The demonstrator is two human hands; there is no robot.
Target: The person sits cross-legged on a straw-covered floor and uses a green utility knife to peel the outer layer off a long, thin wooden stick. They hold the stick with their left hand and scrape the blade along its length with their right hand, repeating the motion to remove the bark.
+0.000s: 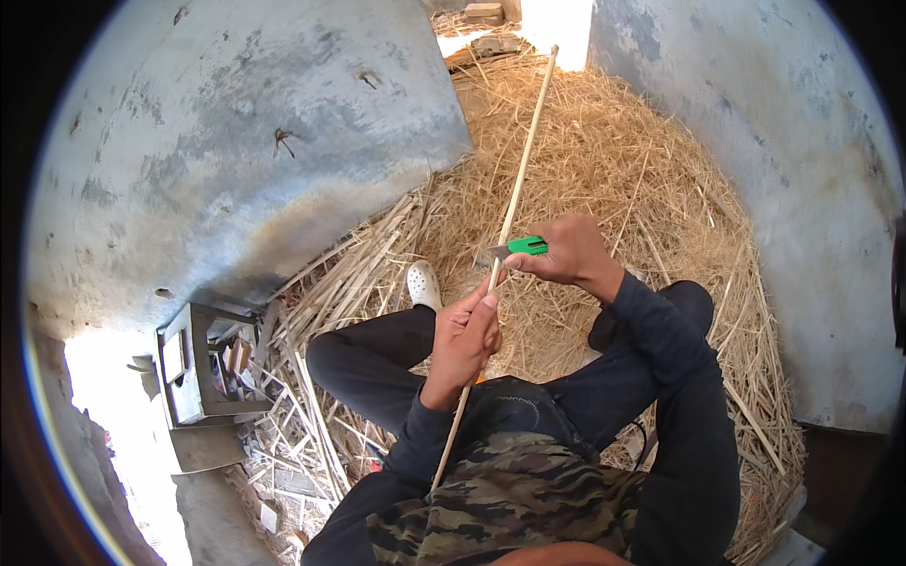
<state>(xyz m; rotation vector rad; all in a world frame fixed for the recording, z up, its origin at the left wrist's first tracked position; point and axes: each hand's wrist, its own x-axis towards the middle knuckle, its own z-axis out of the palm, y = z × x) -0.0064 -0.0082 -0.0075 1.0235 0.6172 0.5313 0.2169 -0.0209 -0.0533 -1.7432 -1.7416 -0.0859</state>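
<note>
A long, thin, pale stick (520, 179) slants from my lap up and away toward the bright doorway. My left hand (463, 338) is closed around its lower part, thumb lying along it. Just above that grip, my right hand (567, 251) holds a green-handled utility knife (528, 246). The knife's blade rests against the stick, crossing it a little beyond my left fingertips. The stick's near end reaches down past my left wrist, beside my camouflage shirt.
Straw-like shavings (604, 160) cover the floor ahead, with split strips (354, 253) piled along the left wall. A box-like wooden cabinet (212, 363) holding odds and ends stands at left. Rough plastered walls (264, 123) rise on both sides. My bent legs and a white clog (424, 285) frame the workspace.
</note>
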